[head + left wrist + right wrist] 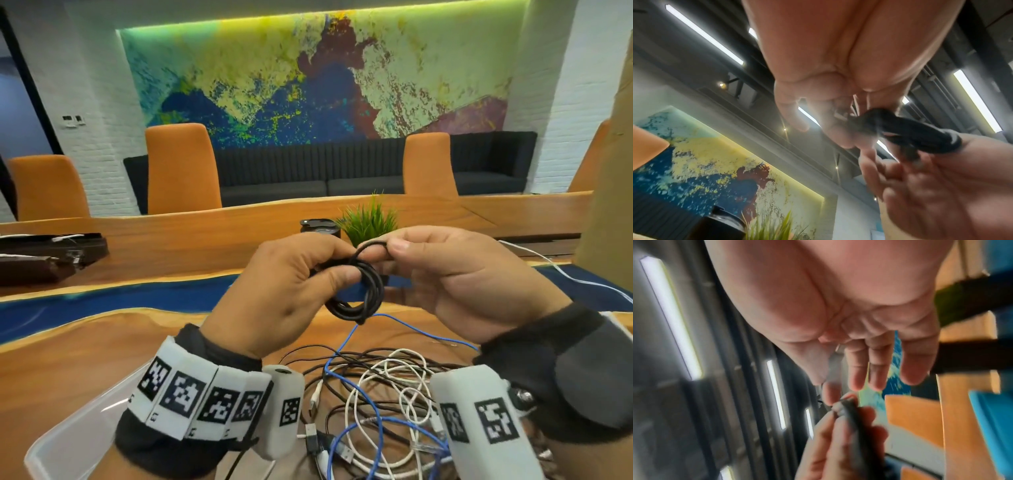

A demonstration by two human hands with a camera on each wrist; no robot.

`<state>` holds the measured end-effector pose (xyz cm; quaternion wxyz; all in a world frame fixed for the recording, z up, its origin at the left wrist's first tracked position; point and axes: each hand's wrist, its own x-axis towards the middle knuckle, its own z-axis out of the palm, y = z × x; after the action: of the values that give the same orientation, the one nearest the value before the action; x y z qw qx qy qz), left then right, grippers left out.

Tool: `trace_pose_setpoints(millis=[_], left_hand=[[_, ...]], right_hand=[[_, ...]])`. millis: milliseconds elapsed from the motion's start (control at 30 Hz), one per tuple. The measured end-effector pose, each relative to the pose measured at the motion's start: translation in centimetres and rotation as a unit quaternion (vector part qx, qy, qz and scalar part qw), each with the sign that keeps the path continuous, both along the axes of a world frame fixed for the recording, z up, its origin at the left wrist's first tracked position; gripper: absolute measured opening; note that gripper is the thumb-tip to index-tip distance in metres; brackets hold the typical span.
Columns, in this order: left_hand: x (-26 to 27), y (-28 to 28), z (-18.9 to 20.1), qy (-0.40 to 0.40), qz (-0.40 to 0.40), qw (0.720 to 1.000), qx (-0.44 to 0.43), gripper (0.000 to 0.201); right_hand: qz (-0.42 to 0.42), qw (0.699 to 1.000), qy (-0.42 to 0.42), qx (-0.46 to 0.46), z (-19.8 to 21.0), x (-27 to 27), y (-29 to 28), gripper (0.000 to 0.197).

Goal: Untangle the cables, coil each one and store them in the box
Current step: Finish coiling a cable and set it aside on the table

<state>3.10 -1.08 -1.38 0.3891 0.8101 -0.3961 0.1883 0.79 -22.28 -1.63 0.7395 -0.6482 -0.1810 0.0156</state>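
Note:
A black cable wound into a small coil [363,291] hangs in the air between both hands, above the table. My left hand [291,284] grips the coil's left side with thumb and curled fingers. My right hand [442,270] pinches the cable's upper loop [371,245] between thumb and forefinger. The left wrist view shows the dark coil [916,131] held at the fingertips. In the blurred right wrist view the cable [855,417] is pinched at the fingertips. Below the hands lies a tangle of cables [383,394], white, black and blue. A clear plastic box [85,425] sits at the lower left, partly hidden by my left wrist.
A small green plant [370,219] and a dark cylinder [320,228] stand behind the hands. A white cable [561,270] trails off to the right. Dark flat objects [48,253] lie at the table's far left. Orange chairs [181,168] line the far side.

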Motion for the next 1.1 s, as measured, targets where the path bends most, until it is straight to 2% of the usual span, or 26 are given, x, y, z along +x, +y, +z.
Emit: trace_pose_setpoints(millis=[33, 100, 133, 200, 300, 400, 533, 633, 700, 833, 867, 1000, 1100], left_hand=[[0.1, 0.2, 0.1, 0.018, -0.013, 1.0, -0.022, 0.016], [0.1, 0.3, 0.1, 0.04, -0.037, 0.997, -0.057, 0.019], [0.1, 0.2, 0.1, 0.044, -0.044, 0.996, -0.068, 0.021], [0.2, -0.1, -0.2, 0.061, -0.064, 0.992, -0.09, 0.021], [0.4, -0.4, -0.4, 0.053, -0.063, 0.99, -0.113, 0.015], [0.4, -0.7, -0.7, -0.004, -0.053, 0.991, -0.123, 0.008], [0.7, -1.1, -1.2, -0.046, -0.056, 0.987, -0.14, 0.007], [0.7, -1.4, -1.5, -0.077, -0.063, 0.983, -0.155, 0.01], [0.7, -1.4, -1.4, -0.093, -0.066, 0.98, -0.161, 0.01], [0.4, -1.3, -1.1, -0.117, -0.074, 0.978, -0.156, 0.009], [0.4, -1.4, -1.1, -0.117, -0.076, 0.979, -0.152, 0.008], [0.6, -1.4, -1.3, -0.117, -0.046, 0.983, -0.134, 0.013], [0.5, -1.1, -1.2, -0.117, -0.009, 0.987, -0.114, 0.012]], right_hand=[[-0.045, 0.996, -0.046, -0.065, 0.1, 0.0, 0.0, 0.018], [-0.136, 0.96, -0.146, -0.196, 0.2, -0.1, 0.0, 0.017], [-0.16, 0.942, -0.183, -0.231, 0.3, -0.2, 0.2, 0.019], [-0.17, 0.936, -0.207, -0.229, 0.2, -0.3, 0.6, 0.02], [-0.142, 0.966, -0.146, -0.16, -0.2, -0.1, 1.2, 0.017], [-0.094, 0.995, -0.016, -0.025, -0.4, 0.0, 2.0, 0.017], [-0.038, 0.989, 0.121, 0.074, -0.2, 0.0, 1.9, 0.019], [0.029, 0.976, 0.183, 0.112, 0.1, -0.3, 1.7, 0.003], [0.057, 0.972, 0.189, 0.13, 0.0, -0.5, 1.9, 0.012], [0.09, 0.975, 0.148, 0.138, -0.2, -0.6, 2.2, 0.045], [0.08, 0.98, 0.133, 0.127, -0.2, -0.8, 2.4, 0.043], [0.015, 0.996, 0.084, 0.029, -0.3, -1.5, 3.6, 0.01], [0.004, 0.998, 0.069, -0.006, -0.2, -1.3, 3.3, 0.002]])
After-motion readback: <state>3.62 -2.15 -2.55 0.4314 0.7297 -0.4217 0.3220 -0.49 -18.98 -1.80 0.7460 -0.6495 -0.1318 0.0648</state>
